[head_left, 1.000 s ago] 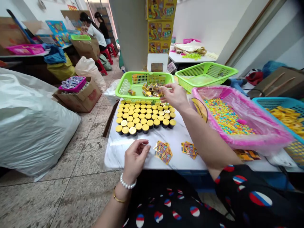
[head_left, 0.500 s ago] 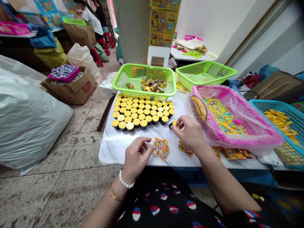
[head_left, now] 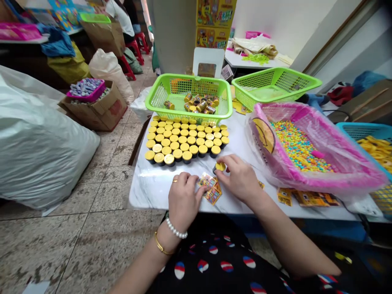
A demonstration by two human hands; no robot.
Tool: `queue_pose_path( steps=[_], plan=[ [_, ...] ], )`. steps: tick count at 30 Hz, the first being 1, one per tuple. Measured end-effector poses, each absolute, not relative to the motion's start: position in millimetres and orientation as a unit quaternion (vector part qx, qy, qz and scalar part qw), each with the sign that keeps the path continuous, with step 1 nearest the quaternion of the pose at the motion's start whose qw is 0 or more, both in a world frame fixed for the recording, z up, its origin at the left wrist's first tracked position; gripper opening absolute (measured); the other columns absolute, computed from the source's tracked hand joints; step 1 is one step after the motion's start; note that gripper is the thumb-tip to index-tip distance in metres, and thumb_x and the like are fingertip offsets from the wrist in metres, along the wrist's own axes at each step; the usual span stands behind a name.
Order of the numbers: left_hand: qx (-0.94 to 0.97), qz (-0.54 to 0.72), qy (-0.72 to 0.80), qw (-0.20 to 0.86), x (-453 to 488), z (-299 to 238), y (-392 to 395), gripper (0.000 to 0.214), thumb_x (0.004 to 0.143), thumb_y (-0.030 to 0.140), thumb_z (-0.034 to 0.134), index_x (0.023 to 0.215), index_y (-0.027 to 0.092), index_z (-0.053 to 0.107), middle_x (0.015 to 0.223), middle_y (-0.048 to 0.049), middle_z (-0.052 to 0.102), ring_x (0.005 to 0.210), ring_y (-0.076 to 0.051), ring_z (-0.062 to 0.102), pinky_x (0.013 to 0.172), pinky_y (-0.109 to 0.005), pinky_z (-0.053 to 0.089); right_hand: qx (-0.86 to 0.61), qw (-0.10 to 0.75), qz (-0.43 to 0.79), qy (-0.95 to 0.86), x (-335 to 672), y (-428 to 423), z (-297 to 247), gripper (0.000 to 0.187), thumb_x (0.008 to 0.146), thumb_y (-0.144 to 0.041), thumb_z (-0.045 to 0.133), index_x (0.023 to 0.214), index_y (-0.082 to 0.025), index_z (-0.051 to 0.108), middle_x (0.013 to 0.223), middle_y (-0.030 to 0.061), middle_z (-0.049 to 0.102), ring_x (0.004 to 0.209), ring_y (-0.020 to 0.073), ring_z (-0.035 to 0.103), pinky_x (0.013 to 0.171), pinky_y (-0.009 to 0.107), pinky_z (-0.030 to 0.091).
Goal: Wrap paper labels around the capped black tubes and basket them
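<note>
My right hand [head_left: 237, 177] pinches a small black jar with a yellow lid [head_left: 219, 166] between thumb and fingers, close above the tabletop. My left hand [head_left: 184, 200], wearing a ring and bracelets, has its thumb and forefinger closed at the edge of a colourful printed label [head_left: 208, 181]. More such labels [head_left: 213, 196] lie in a loose pile just under it, between my two hands. Behind the hands, yellow-lidded black jars [head_left: 183, 139] stand upright in tight rows on the white marbled table [head_left: 153, 188].
A green basket [head_left: 153, 96] with several wrapped jars stands behind the rows. Another green basket [head_left: 312, 81] sits back right. At right are a plastic-lined pink basket [head_left: 352, 183] of coloured beads and a blue basket [head_left: 346, 127] of yellow pieces. A large white sack [head_left: 45, 155] stands left.
My right hand has brought the jar left, nearer the labels. My left hand has moved slightly right, its fingers now at the upper label. The camera view has shifted a little.
</note>
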State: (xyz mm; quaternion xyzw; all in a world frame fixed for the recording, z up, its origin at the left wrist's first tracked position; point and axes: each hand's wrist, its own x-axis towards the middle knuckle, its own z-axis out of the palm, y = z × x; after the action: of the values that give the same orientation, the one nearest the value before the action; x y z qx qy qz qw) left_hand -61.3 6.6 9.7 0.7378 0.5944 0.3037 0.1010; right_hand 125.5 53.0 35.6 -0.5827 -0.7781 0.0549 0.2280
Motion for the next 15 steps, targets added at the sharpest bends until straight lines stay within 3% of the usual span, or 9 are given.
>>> queue_pose_path(
  steps=[2,4,7,10,15],
  plan=[
    [0.733,0.293,0.604,0.107,-59.0,11.1,8.9,0.004,0.085,0.018,0.069,0.085,0.017,0.066,0.088,-0.0079,0.062,0.087,-0.026,0.058,0.079,-0.042,0.052,-0.575,0.231,0.032,-0.784,121.9,49.9,34.6,0.018,0.086,-0.020,0.061,0.104,-0.019,0.066,0.103,0.0070,0.068,0.086,0.0233,0.068,0.074,0.033,0.052],
    [0.724,0.317,0.601,0.117,-60.6,11.7,10.2,0.010,0.086,0.012,0.064,0.078,0.018,0.063,0.083,-0.0060,0.062,0.083,-0.024,0.059,0.076,-0.041,0.053,-0.565,0.250,0.011,-0.786,119.0,44.9,36.4,0.022,0.088,-0.021,0.061,0.109,-0.019,0.066,0.107,0.0084,0.068,0.091,0.0248,0.068,0.074,0.033,0.053],
    [0.708,0.398,0.570,0.126,-68.1,13.2,10.2,0.010,0.089,0.011,0.059,0.083,0.018,0.063,0.091,-0.0069,0.064,0.086,-0.022,0.064,0.078,-0.037,0.056,-0.540,0.343,0.009,-0.769,117.0,35.1,43.0,0.027,0.091,-0.028,0.061,0.116,-0.018,0.063,0.113,0.0105,0.066,0.087,0.0220,0.068,0.077,0.033,0.054],
    [0.707,0.447,0.536,0.113,-72.9,22.7,5.5,0.012,0.091,0.013,0.056,0.087,0.020,0.065,0.107,-0.0097,0.066,0.094,-0.021,0.067,0.082,-0.035,0.058,-0.502,0.387,0.128,-0.763,112.5,24.2,54.7,0.023,0.092,-0.036,0.062,0.108,-0.020,0.066,0.100,0.0068,0.069,0.071,0.0159,0.065,0.069,0.029,0.053],
    [0.732,0.461,0.484,0.130,-71.6,51.2,-5.0,0.011,0.091,0.014,0.058,0.090,0.021,0.066,0.107,-0.0095,0.069,0.099,-0.021,0.068,0.086,-0.033,0.057,-0.495,0.336,0.332,-0.729,103.5,17.9,70.7,0.015,0.088,-0.034,0.065,0.083,-0.021,0.070,0.076,0.0012,0.071,0.069,0.0160,0.064,0.063,0.027,0.048]
  ],
)
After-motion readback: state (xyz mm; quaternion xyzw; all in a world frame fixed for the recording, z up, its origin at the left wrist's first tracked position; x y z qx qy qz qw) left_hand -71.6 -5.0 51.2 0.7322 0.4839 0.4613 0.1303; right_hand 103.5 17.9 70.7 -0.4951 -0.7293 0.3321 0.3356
